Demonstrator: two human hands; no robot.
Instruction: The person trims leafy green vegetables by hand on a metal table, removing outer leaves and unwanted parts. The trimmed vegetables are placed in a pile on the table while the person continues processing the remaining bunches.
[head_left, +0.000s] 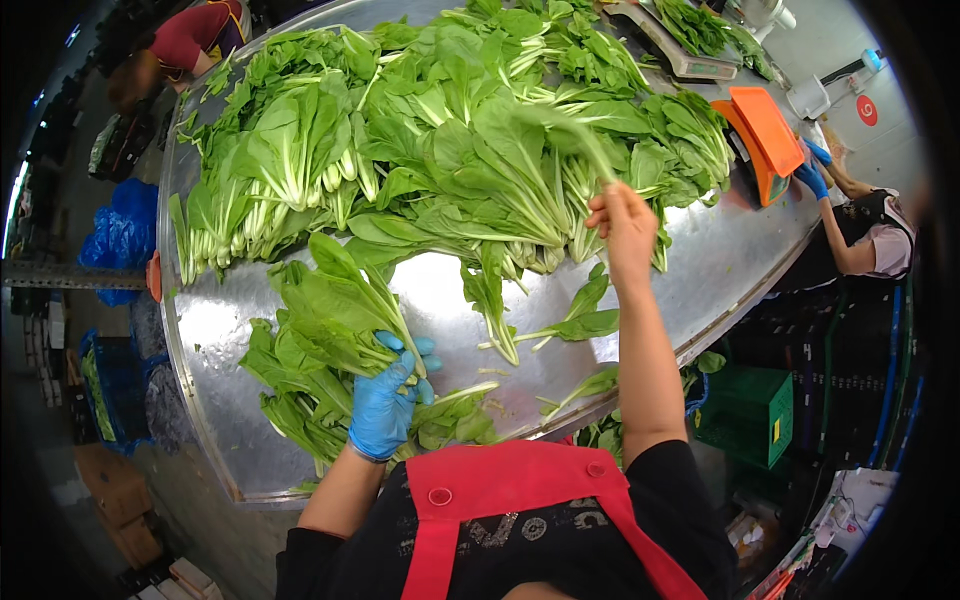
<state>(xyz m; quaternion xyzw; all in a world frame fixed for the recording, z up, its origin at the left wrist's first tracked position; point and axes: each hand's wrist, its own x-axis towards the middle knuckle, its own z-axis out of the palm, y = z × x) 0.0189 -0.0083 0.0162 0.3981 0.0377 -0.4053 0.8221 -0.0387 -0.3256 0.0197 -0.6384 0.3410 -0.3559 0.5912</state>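
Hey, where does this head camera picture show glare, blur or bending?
Head view: glare whitens patches of the metal table near the heaped greens; head view: the leafy stalk at the right hand looks smeared, probably by motion; head view: the table's edges bow, and the picture's rim falls dark.

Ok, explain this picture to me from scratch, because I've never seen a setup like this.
There is no machine here, only a person working with two hands. The picture comes from a wide fisheye camera worn on that person's head, looking down, so straight edges bend near the rim; its left is the person's left. The left hand, gloved in blue, grips a leafy bunch. The bare right hand holds a leafy stalk, which looks blurred. On the metal table lies a big pile of greens, with some loose leaves nearer the person. At the right, a co-worker's gloved hand is at an orange container.
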